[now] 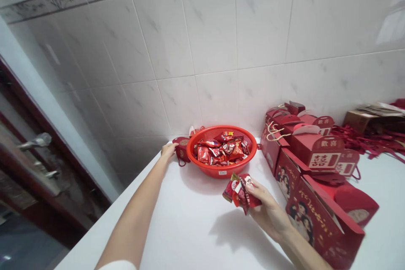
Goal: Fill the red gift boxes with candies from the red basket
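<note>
My left hand (168,150) reaches to the table's far left edge, with its fingers closed at the side of a small dark red gift box (182,149) that has a cord loop. That box stands against the left side of a red plastic basket (207,170), partly hidden by it. Several red wrapped snack packets (220,149) fill the basket. In front of the basket, my right hand (268,209) is raised over the white table, its fingers wrapped round a bunch of red snack packets (242,192).
On the right, red gift bags (316,215) with printed figures stand in a row, with red gift boxes (322,156) in and behind them. Farther right lie red ribbons (363,135) and a brown carton (359,121). A tiled wall (215,97) closes the back; a door (38,168) is at left.
</note>
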Demonstrator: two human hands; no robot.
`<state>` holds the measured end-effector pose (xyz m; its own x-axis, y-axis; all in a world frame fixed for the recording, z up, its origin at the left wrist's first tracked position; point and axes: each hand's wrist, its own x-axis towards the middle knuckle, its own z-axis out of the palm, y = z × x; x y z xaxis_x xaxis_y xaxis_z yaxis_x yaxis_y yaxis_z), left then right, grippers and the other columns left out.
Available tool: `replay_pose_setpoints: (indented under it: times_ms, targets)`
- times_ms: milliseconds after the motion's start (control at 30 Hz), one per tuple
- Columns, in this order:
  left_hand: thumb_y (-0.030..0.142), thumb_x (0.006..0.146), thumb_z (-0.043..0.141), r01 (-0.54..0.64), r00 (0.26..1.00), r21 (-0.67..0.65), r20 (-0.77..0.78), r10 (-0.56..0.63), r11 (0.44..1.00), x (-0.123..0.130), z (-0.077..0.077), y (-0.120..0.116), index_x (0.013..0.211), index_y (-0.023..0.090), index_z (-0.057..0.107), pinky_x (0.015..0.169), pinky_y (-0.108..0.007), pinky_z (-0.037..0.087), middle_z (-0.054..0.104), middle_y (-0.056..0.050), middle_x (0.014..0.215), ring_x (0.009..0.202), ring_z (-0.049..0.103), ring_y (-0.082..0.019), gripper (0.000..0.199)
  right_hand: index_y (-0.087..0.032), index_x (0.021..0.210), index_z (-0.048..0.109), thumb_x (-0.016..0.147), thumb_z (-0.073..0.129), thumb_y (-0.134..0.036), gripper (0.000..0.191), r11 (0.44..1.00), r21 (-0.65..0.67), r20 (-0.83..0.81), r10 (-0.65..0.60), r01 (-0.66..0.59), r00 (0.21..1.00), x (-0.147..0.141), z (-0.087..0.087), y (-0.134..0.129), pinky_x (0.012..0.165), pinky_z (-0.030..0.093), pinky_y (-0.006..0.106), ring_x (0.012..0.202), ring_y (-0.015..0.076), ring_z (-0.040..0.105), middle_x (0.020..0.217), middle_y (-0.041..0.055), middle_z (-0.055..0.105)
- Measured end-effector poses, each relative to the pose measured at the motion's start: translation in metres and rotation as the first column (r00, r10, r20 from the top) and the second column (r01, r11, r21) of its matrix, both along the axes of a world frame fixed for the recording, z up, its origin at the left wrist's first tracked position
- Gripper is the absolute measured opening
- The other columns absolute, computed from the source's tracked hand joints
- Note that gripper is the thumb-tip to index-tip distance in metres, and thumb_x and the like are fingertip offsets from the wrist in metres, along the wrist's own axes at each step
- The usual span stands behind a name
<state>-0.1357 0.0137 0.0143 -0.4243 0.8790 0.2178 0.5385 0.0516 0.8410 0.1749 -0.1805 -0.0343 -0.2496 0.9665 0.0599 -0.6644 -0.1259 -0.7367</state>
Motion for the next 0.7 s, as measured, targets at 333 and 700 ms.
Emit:
replay_pose_setpoints:
  times_ms: [333, 700]
  targets:
    - [0.03, 0.069, 0.058, 0.391, 0.893, -0.159, -0.172, -0.416, 0.906, -0.013, 0.055, -0.075, 0.061, 0.018, 0.062, 0.056, -0.028, 0.044, 0.063, -0.001, 0.061, 0.058, 0.057, -0.019, 0.015, -0.019, 0.086, 0.073, 0.071, 0.084, -0.037, 0.026, 1.0, -0.009, 0.034, 0.014, -0.014, 0.999, 0.003, 0.003, -0.002, 0.056, 0.045, 0.022, 0.063, 0.013, 0.053, 0.076, 0.0028, 0.065]
    - [0.014, 0.091, 0.06, 0.983, 0.095, 0.046, -0.958, -0.271, 0.18, 0.077, 0.021, -0.196, 0.082, 0.018, 0.06, 0.066, -0.03, 0.042, 0.067, -0.005, 0.081, 0.069, 0.051, -0.015, 0.01, -0.025, 0.091, 0.074, 0.069, 0.085, -0.032, 0.026, 0.998, 0.011, -0.185, -0.064, 0.067, 0.981, 0.023, 0.016, 0.002, 0.093, 0.055, 0.04, 0.086, 0.0186, 0.069, 0.096, -0.0014, 0.075]
